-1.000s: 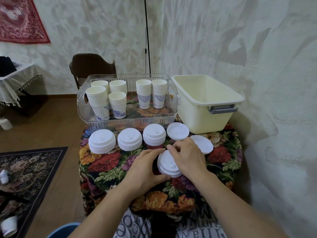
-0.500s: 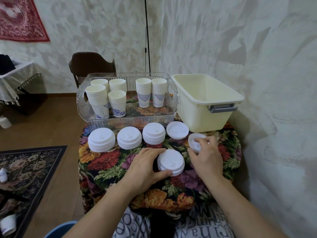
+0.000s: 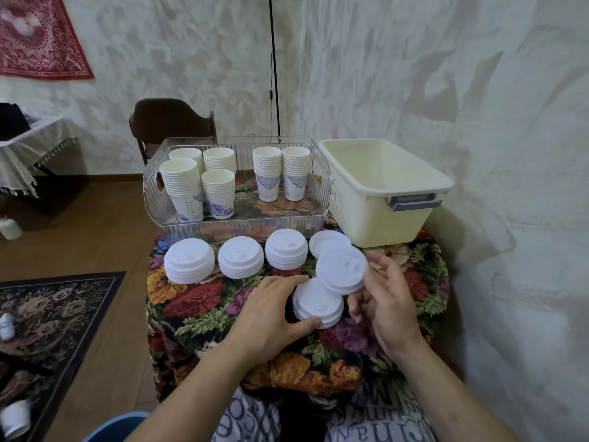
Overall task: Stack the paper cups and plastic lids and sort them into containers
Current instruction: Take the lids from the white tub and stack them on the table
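My left hand (image 3: pixel 267 314) wraps around a short stack of white plastic lids (image 3: pixel 315 306) on the flowered tablecloth. My right hand (image 3: pixel 387 301) holds a single white lid (image 3: pixel 341 269) tilted in the air just above and right of that stack. Behind them stand three more lid stacks (image 3: pixel 189 260) (image 3: pixel 240 256) (image 3: pixel 287 252) and a thin pile of lids (image 3: pixel 328 242). Several stacks of paper cups (image 3: pixel 185 186) (image 3: pixel 282 172) stand in a clear plastic bin (image 3: pixel 242 228).
A cream plastic tub (image 3: pixel 389 215) sits at the back right, against the wall, with nothing visible inside. A dark chair (image 3: pixel 169 119) stands behind the clear bin. The small round table (image 3: pixel 197 317) drops off to wooden floor and a rug (image 3: pixel 47 317) on the left.
My right hand reached right, took a lid off the table near the tub, and carried it back left over the stack. My left hand stayed on the stack.
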